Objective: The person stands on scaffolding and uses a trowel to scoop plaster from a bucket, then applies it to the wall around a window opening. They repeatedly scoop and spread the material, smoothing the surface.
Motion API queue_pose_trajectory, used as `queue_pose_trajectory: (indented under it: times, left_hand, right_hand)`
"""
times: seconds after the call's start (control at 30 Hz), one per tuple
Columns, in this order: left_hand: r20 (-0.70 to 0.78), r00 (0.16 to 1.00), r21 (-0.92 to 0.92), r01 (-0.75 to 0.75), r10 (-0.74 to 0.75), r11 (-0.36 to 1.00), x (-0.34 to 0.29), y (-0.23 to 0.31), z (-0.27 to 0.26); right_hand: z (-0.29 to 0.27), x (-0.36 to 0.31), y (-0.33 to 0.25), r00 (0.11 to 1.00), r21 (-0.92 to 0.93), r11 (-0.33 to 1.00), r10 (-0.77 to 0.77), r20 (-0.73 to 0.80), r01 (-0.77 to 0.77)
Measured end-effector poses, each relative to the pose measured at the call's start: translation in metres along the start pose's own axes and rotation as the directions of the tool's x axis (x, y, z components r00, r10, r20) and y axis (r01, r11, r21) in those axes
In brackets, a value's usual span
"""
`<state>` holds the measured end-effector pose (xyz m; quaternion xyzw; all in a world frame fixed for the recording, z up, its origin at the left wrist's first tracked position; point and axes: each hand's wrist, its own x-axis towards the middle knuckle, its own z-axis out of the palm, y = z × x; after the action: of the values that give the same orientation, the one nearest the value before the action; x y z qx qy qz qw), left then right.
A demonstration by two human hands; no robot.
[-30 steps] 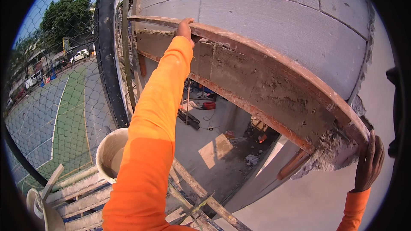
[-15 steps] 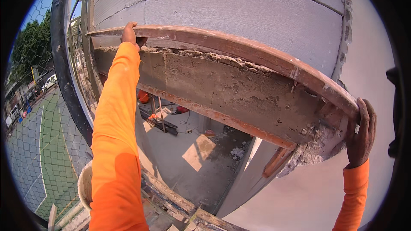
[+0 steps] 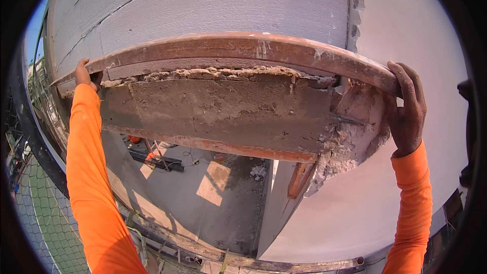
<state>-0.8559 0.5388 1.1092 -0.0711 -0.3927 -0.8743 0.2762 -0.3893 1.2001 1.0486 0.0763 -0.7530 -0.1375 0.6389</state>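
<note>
A long reddish-brown bar (image 3: 228, 46) with pale smears spans the wall in front of me; I cannot tell if it is wood or metal. My left hand (image 3: 87, 75) grips it near its left end, fingers over the top edge. At the right end my right hand (image 3: 409, 106) is closed round it, thumb below. Just under the bar runs a grey-brown concrete beam (image 3: 218, 111) with a crumbly top edge. Along the beam's underside lies a reddish board (image 3: 228, 147). Broken masonry (image 3: 345, 147) surrounds the beam's right end, with a short metal rod (image 3: 351, 120) sticking out.
Pale blocks (image 3: 243, 12) rise above the bar, beside a smooth white wall (image 3: 426, 35) on the right. Through the opening below, a floor (image 3: 231, 198) holds dark pipes (image 3: 167, 163) and rubble (image 3: 258, 171). Poles (image 3: 299, 265) cross underneath; wire netting (image 3: 50, 208) stands left.
My view has swung rightward, so the wall sits further left. The bar's right end is higher against the beam, with more broken masonry showing under it. Both hands keep hold of the bar.
</note>
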Motion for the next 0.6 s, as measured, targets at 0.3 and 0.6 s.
queue_pose_trajectory:
  times: [0.3, 0.6]
  left_hand:
    - [-0.006, 0.999, 0.056, -0.052, 0.052, 0.997, -0.052, 0.004, 0.023]
    - [-0.003, 0.999, 0.055, -0.051, 0.051, 0.997, -0.054, 0.006, 0.023]
  right_hand:
    - [0.018, 0.001, 0.051, 0.991, -0.040, 0.996, -0.075, 0.110, 0.080]
    - [0.022, -0.006, 0.059, 0.983, -0.047, 0.994, -0.089, 0.158, 0.097]
